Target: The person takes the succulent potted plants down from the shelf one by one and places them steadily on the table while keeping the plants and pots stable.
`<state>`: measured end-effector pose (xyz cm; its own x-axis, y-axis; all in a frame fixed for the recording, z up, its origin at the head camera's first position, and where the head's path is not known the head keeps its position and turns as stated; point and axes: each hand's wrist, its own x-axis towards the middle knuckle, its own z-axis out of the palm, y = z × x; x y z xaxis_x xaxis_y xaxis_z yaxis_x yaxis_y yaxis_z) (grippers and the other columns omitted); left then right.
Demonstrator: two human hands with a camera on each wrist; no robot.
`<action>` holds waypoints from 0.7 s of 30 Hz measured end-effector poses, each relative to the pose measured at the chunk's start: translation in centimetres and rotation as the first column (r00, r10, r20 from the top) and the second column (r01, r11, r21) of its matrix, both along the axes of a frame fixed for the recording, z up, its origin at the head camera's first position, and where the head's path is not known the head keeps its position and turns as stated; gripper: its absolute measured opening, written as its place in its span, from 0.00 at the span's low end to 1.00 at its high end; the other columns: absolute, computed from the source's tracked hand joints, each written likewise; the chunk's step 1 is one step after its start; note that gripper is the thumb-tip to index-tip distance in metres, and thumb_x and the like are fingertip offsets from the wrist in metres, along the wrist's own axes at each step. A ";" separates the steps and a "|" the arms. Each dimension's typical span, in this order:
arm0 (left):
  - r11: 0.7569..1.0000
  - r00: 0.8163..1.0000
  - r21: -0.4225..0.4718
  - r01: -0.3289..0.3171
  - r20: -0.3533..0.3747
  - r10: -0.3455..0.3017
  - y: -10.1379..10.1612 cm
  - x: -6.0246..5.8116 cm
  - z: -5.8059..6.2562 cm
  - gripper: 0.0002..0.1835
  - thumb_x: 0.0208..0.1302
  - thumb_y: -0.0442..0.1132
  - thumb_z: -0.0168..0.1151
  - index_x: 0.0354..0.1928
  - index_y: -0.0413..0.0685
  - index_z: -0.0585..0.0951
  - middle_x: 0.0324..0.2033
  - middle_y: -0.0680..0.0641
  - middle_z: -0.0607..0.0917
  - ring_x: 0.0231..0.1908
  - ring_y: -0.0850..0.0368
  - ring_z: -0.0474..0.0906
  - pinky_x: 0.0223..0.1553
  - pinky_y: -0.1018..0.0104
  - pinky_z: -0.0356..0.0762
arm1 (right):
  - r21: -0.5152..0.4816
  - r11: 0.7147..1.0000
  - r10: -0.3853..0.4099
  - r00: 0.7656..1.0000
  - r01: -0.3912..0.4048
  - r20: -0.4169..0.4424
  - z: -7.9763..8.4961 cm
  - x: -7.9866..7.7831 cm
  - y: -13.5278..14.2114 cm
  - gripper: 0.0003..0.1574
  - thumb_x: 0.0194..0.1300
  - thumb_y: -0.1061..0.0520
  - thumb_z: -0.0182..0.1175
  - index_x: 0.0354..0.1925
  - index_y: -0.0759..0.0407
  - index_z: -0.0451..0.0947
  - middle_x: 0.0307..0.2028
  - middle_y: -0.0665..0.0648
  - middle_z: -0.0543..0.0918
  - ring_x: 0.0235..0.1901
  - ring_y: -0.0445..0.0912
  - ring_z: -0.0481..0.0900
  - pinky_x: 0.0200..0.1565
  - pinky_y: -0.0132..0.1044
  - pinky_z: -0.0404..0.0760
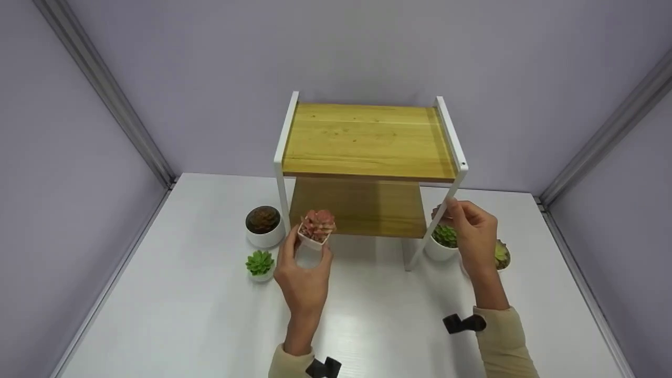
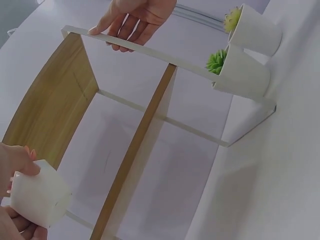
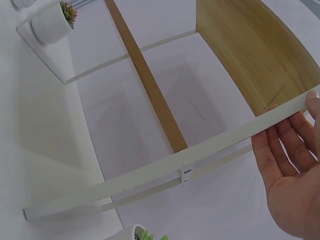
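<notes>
Held up by my left hand [image 1: 303, 281] is a small white square pot with a pinkish-red succulent [image 1: 318, 227], gripped between thumb and fingers. It overlaps the front edge of the lower board [image 1: 362, 207] in the head view. A two-tier wooden shelf [image 1: 367, 139] with a white metal frame stands upright. At its right front post [image 1: 434, 223], my right hand [image 1: 476, 236] pinches the frame below the top board; the right wrist view shows the thumb on the front of the post [image 3: 220, 145] and the fingers behind it.
Left of the shelf stand a brown succulent in a white pot [image 1: 265, 236] and a small green succulent [image 1: 260, 263]. To the right are a green succulent [image 1: 445, 236] and a yellow-green one [image 1: 502, 253], partly behind my right hand. Walls enclose the white table [image 1: 210, 315].
</notes>
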<state>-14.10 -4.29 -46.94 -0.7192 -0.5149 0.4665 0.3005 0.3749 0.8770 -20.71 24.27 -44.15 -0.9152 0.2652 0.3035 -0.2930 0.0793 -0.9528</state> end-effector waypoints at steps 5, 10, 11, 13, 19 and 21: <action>1.000 0.999 0.001 0.032 0.023 -0.032 -0.9 0.6 0.2 0.33 0.55 0.27 0.77 0.65 0.34 0.79 0.59 0.35 0.85 0.59 0.41 0.84 0.61 0.42 0.83 | -0.011 1.000 0.000 1.000 0.000 -0.004 0.0 0.0 0.0 0.23 0.78 0.52 0.61 0.43 0.74 0.85 0.34 0.50 0.92 0.38 0.44 0.92 0.47 0.39 0.92; 0.999 0.998 0.003 0.054 0.032 -0.054 -1.7 0.8 0.2 0.33 0.55 0.27 0.77 0.65 0.34 0.79 0.58 0.35 0.86 0.59 0.42 0.84 0.62 0.43 0.83 | -0.006 1.000 -0.001 1.000 0.001 -0.002 0.1 0.1 0.1 0.23 0.78 0.50 0.61 0.43 0.73 0.86 0.33 0.51 0.92 0.37 0.44 0.92 0.47 0.38 0.91; 0.998 0.998 0.005 0.057 0.032 -0.057 -1.8 0.9 0.2 0.33 0.55 0.27 0.77 0.65 0.33 0.79 0.58 0.35 0.86 0.59 0.42 0.84 0.63 0.43 0.82 | -0.006 1.000 -0.001 1.000 0.001 0.000 0.1 0.1 0.2 0.23 0.78 0.50 0.61 0.43 0.73 0.86 0.33 0.52 0.92 0.37 0.44 0.92 0.48 0.38 0.91; 0.998 0.998 0.007 0.060 0.031 -0.060 -2.1 0.9 0.2 0.33 0.55 0.27 0.77 0.65 0.33 0.79 0.58 0.35 0.85 0.60 0.41 0.84 0.63 0.42 0.82 | 0.000 1.000 -0.003 1.000 0.003 0.006 0.1 0.2 0.2 0.24 0.78 0.50 0.61 0.43 0.72 0.86 0.34 0.52 0.92 0.37 0.45 0.92 0.48 0.38 0.91; 0.998 0.997 -0.003 0.069 0.027 -0.069 -3.4 1.2 0.0 0.33 0.56 0.26 0.76 0.66 0.33 0.78 0.61 0.36 0.84 0.61 0.43 0.83 0.65 0.45 0.81 | 0.013 1.000 -0.010 1.000 0.009 0.018 0.2 0.3 0.3 0.24 0.78 0.49 0.61 0.43 0.72 0.86 0.34 0.51 0.92 0.38 0.44 0.91 0.47 0.36 0.91; 0.997 0.997 -0.001 0.072 0.025 -0.072 -3.9 1.2 -0.1 0.33 0.56 0.25 0.76 0.66 0.33 0.78 0.61 0.36 0.84 0.62 0.43 0.83 0.65 0.47 0.81 | 0.011 1.000 -0.007 1.000 0.007 0.014 0.2 0.3 0.3 0.24 0.78 0.49 0.61 0.43 0.72 0.86 0.34 0.51 0.92 0.39 0.45 0.92 0.47 0.37 0.91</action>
<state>-12.85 -8.22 -47.05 -0.7656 -0.4603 0.4493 0.3053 0.3548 0.8837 -20.43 24.53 -43.93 -0.9176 0.2683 0.2934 -0.2790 0.0914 -0.9559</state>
